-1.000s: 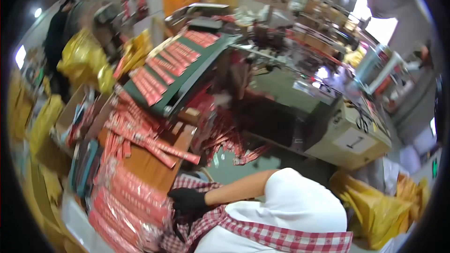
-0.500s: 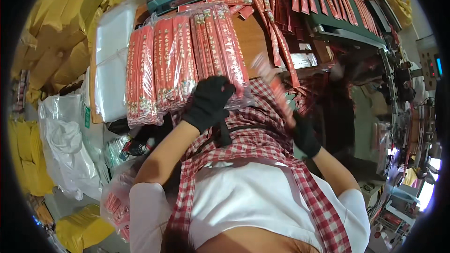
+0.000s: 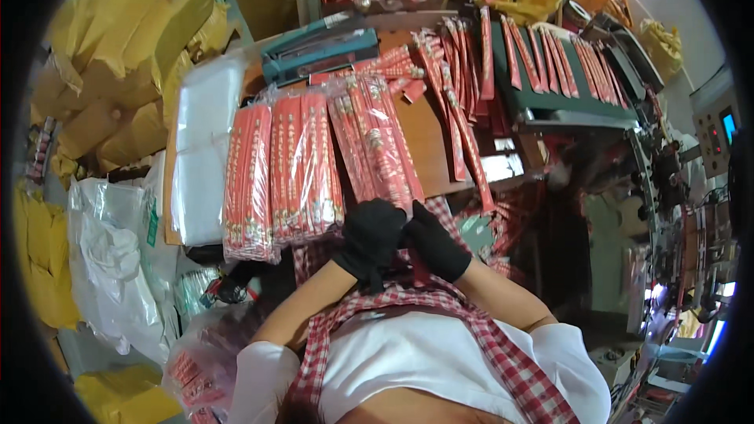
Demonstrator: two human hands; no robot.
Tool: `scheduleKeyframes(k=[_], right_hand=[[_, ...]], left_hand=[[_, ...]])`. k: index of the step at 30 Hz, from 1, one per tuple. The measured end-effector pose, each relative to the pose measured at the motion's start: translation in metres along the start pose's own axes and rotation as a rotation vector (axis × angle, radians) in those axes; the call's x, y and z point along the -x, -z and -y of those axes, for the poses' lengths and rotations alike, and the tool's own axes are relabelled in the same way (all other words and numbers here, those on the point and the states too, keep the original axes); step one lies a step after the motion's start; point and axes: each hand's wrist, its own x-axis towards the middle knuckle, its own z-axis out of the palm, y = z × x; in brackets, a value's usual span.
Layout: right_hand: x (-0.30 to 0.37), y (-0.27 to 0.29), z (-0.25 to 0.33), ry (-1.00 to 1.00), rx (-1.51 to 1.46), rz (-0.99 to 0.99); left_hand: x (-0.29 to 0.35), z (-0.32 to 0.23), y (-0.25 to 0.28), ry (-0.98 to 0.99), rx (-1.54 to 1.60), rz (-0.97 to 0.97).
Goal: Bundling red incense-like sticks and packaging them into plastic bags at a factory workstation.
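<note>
My left hand, in a black glove, is closed on the near end of a clear plastic bag filled with long slim red packets. Right beside it, my right hand, gloved the same way, is closed at the bag's near right corner. My fingertips almost meet there, and the mouth of the bag is mostly hidden behind the gloves. Two more filled clear bags, the middle one and the left one, lie alongside on the table, their red packets lined up lengthwise.
A stack of empty clear bags lies left of the filled ones. Loose red packets rest at the table's right, near a green conveyor belt carrying more. A teal metal device stands behind. Yellow sacks are piled far left.
My right hand has come left from beside the table to the bag's near end; the red packet it held is no longer distinct. My left hand stays at the bag. The view has shifted.
</note>
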Motion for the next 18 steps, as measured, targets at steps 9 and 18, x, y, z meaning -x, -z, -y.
scheduleKeyframes(k=[9,18], right_hand=[[-0.059,0.036,0.018,0.164,0.633,0.297],[-0.390,0.141,0.224,0.598,0.788,-0.538]], left_hand=[[0.009,0.013,-0.010,0.408,0.393,0.048],[0.019,0.030,0.006,0.345,0.295,0.341]])
